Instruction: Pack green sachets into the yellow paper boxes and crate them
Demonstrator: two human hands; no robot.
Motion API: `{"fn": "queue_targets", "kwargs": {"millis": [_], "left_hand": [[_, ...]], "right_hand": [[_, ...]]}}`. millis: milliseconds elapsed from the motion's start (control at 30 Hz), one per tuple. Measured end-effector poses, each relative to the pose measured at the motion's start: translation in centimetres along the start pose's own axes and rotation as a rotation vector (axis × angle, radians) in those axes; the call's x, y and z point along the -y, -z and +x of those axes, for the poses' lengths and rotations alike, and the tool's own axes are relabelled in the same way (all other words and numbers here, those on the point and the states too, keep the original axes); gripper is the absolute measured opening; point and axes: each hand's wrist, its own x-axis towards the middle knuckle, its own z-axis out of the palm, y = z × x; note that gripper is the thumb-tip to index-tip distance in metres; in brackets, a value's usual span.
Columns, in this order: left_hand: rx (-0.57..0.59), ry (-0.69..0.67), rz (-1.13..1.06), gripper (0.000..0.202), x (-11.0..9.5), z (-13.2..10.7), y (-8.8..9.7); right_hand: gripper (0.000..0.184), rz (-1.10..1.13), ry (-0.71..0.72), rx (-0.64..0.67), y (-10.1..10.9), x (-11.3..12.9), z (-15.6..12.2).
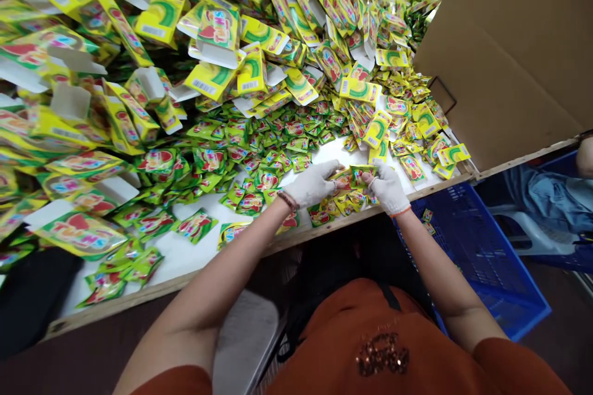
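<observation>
White gloves with bare fingertips cover both my hands at the front edge of the table. My left hand (314, 185) has its fingers closed at the left end of small candy packets. Facing it, my right hand (388, 188) pinches a green candy packet (362, 173) between thumb and fingers. The hands are a short way apart, with the packets between them. Below them lie several yellow packets (345, 203) on the white tabletop (185, 253). Left of my left hand are loose green packets (266, 180). How many packets each hand holds is hard to make out.
A large heap of yellow cartons (213, 77), many with flaps up, covers the back and left. A brown cardboard sheet (509, 55) stands at right. Below is a blue crate (486, 271). A black object (39, 296) lies at left. Part of another person (544, 197) shows at right.
</observation>
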Motion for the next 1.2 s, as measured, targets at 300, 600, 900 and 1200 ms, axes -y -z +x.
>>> {"fn": "queue_targets", "kwargs": {"millis": [300,600,900,1200], "left_hand": [[-0.150,0.031,0.670,0.059,0.6,-3.6,-3.7],[-0.072,-0.089,0.596,0.046,0.9,-3.8,-2.4],[-0.030,-0.124,0.462,0.037,1.0,-4.0,-1.6],[-0.015,-0.133,0.319,0.033,0.8,-4.1,-1.8]], "right_hand": [[0.042,0.171,-0.048,-0.180,-1.9,-0.8,-1.1],[0.033,-0.310,0.212,0.090,1.1,-0.5,-0.7],[0.035,-0.318,0.160,0.274,2.1,0.1,-0.5],[0.033,-0.358,0.140,0.401,2.9,1.7,-0.1]]}}
